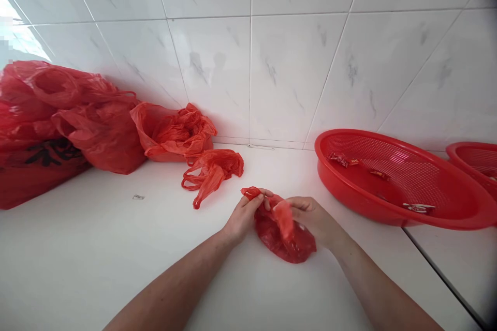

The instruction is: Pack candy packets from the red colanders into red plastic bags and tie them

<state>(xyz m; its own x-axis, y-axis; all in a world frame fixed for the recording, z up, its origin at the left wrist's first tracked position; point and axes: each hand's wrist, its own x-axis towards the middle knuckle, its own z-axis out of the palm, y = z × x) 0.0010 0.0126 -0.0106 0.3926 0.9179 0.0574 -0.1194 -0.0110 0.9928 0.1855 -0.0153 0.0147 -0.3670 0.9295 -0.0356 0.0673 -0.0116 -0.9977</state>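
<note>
Between my two hands a small red plastic bag [285,245] rests on the white tabletop, its body bulging a little. My left hand [245,213] pinches the bag's upper left part, where a handle loop sticks out past the fingers. On the other side, my right hand [310,217] grips the upper right part, with a lighter flap of plastic hanging from the fingers. What lies inside the bag cannot be made out. Just behind my left hand lies a crumpled, loose red plastic bag [217,168].
Against the tiled wall [217,51], an open red bag [174,134] holds crumpled plastic, beside large stuffed red bags [70,114] at left. A red perforated basket [361,207] at right contains a few small wrapped pieces. A second red basket [471,152] stands beyond it. A scrap [138,197] lies at left.
</note>
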